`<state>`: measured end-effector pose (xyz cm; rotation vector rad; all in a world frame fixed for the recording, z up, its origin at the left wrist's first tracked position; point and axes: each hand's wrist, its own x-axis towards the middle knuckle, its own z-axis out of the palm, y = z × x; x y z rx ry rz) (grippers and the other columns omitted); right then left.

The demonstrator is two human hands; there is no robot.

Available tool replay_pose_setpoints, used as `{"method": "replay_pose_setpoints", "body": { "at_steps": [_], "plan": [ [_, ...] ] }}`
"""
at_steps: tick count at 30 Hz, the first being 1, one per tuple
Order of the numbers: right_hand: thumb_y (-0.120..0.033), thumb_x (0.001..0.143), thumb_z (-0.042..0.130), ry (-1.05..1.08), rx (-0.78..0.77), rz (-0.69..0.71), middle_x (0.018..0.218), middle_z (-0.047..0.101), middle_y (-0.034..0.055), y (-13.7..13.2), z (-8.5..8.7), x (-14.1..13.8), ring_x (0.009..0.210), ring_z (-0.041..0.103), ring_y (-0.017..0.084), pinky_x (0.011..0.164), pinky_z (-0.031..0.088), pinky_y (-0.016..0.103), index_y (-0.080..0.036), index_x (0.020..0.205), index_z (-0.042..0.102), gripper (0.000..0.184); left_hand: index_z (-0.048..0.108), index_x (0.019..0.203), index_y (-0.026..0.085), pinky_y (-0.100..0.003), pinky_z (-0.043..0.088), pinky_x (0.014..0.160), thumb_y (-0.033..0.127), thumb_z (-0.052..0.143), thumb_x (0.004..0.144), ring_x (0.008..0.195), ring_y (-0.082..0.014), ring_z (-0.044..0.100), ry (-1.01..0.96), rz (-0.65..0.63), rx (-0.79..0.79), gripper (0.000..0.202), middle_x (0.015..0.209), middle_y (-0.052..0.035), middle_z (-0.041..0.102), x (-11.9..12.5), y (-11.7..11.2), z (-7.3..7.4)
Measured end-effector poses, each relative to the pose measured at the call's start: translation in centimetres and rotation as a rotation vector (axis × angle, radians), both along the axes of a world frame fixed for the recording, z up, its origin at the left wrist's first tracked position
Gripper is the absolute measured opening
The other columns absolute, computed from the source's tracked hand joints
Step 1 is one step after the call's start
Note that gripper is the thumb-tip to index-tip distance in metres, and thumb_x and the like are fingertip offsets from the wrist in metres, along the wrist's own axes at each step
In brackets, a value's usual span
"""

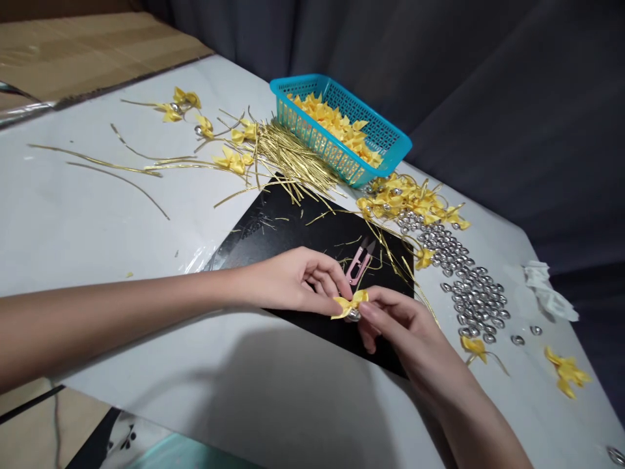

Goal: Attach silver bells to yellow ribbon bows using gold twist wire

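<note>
A small yellow ribbon bow (347, 304) is pinched between both my hands above the black mat (312, 241). My left hand (307, 283) grips its left end with thumb and fingers. On the other end, my right hand (400, 319) closes its thumb and index finger. A silver bell-like piece (352, 315) sits under the bow's middle, against the ribbon. Just beyond my fingertips lie pink thread snips (361, 264), blades pointing away. Gold wire ties (390, 254) lie on the mat beside the snips.
A blue basket (342, 156) of yellow bows stands at the back, beside a heap of gold ties (293, 153). To the right are finished-looking bows (410, 198), many silver pieces (476, 299) and a crumpled white tissue (549, 293). Cardboard (97, 52) lies at the far left.
</note>
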<state>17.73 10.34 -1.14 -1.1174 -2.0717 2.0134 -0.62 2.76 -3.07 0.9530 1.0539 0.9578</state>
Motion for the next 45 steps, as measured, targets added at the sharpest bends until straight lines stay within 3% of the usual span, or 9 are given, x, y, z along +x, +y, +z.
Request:
{"method": "replay_pose_setpoints", "body": {
  "at_steps": [6, 10, 14, 19, 22, 25, 31, 37, 45],
  "plan": [
    [-0.046, 0.079, 0.061, -0.006, 0.011, -0.083, 0.052, 0.049, -0.0028, -0.2, -0.2, -0.4, 0.045, 0.041, 0.005, 0.047, 0.033, 0.017, -0.013, 0.074, 0.058, 0.033, 0.057, 0.084, 0.013, -0.017, 0.042, 0.057, 0.007, 0.067, 0.063, 0.065, -0.0075, 0.053, 0.055, 0.011, 0.052, 0.023, 0.071, 0.0019, 0.058, 0.3, -0.2, 0.3],
    [-0.044, 0.08, 0.061, 0.009, 0.003, -0.087, 0.055, 0.051, -0.0022, -0.3, -0.3, -0.3, 0.045, 0.042, 0.005, 0.047, 0.034, 0.017, -0.013, 0.076, 0.059, 0.031, 0.058, 0.081, 0.012, -0.017, 0.041, 0.056, 0.014, 0.064, 0.07, 0.063, -0.0068, 0.053, 0.039, 0.027, 0.036, 0.012, 0.07, 0.0012, 0.059, 0.3, -0.2, 0.4],
    [-0.043, 0.079, 0.062, 0.053, -0.059, -0.096, 0.07, 0.06, 0.0032, -0.3, -0.4, -0.3, 0.046, 0.044, 0.005, 0.043, 0.037, 0.017, -0.012, 0.08, 0.061, 0.031, 0.062, 0.077, 0.011, -0.017, 0.043, 0.06, 0.009, 0.065, 0.068, 0.062, -0.006, 0.055, 0.002, 0.096, 0.04, 0.01, 0.068, 0.0013, 0.062, 0.1, 0.1, -0.3],
    [-0.039, 0.077, 0.064, 0.066, -0.08, -0.155, 0.068, 0.06, 0.0037, -0.5, -0.5, -0.2, 0.044, 0.043, 0.004, 0.041, 0.038, 0.016, -0.012, 0.073, 0.059, 0.028, 0.064, 0.072, 0.011, -0.018, 0.046, 0.064, 0.007, 0.071, 0.061, 0.061, -0.0059, 0.058, -0.091, 0.149, 0.026, 0.014, 0.065, 0.0025, 0.065, -0.2, 0.4, -1.1],
    [-0.036, 0.078, 0.063, 0.11, -0.085, -0.149, 0.078, 0.061, 0.004, -0.7, -0.6, -0.1, 0.047, 0.047, 0.005, 0.044, 0.042, 0.017, -0.015, 0.087, 0.06, 0.024, 0.064, 0.071, 0.011, -0.017, 0.046, 0.062, 0.008, 0.072, 0.061, 0.058, -0.005, 0.058, -0.097, 0.158, -0.012, 0.013, 0.062, 0.0032, 0.064, -0.3, 0.4, -1.0],
    [-0.036, 0.078, 0.063, 0.145, -0.097, -0.144, 0.087, 0.06, 0.0035, -0.9, -0.6, -0.1, 0.048, 0.049, 0.005, 0.044, 0.043, 0.018, -0.019, 0.104, 0.056, 0.032, 0.064, 0.073, 0.011, -0.017, 0.045, 0.062, 0.01, 0.073, 0.062, 0.059, -0.0051, 0.059, -0.105, 0.146, -0.036, 0.015, 0.065, 0.0018, 0.066, -0.3, 0.4, -0.8],
    [-0.044, 0.081, 0.059, 0.036, 0.009, -0.084, 0.058, 0.054, -0.0005, -0.9, -0.5, -0.3, 0.045, 0.049, 0.007, 0.046, 0.045, 0.019, -0.014, 0.085, 0.06, 0.031, 0.062, 0.069, 0.011, -0.017, 0.042, 0.058, 0.009, 0.071, 0.062, 0.056, -0.0055, 0.056, -0.066, 0.159, -0.033, 0.012, 0.061, 0.0028, 0.063, -0.2, 0.5, -0.5],
    [-0.044, 0.079, 0.061, 0.082, 0.057, -0.146, 0.073, 0.062, 0.0041, -1.2, -0.8, -0.5, 0.042, 0.048, 0.005, 0.042, 0.046, 0.018, -0.014, 0.088, 0.057, 0.032, 0.059, 0.068, 0.012, -0.016, 0.036, 0.052, 0.012, 0.068, 0.067, 0.051, -0.0043, 0.048, 0.013, 0.241, 0.06, 0.009, 0.054, 0.0069, 0.054, 0.2, 0.3, -0.4],
    [-0.03, 0.074, 0.064, 0.094, 0.396, -0.198, 0.066, 0.059, 0.0013, -2.2, -1.2, -0.7, 0.052, 0.052, 0.008, 0.046, 0.047, 0.017, -0.017, 0.082, 0.06, 0.016, 0.058, 0.078, 0.012, -0.019, 0.043, 0.059, 0.025, 0.062, 0.077, 0.058, -0.0066, 0.056, -0.091, 0.235, -0.047, 0.014, 0.063, 0.0026, 0.06, 0.7, -0.4, 0.4]
  ]
}}
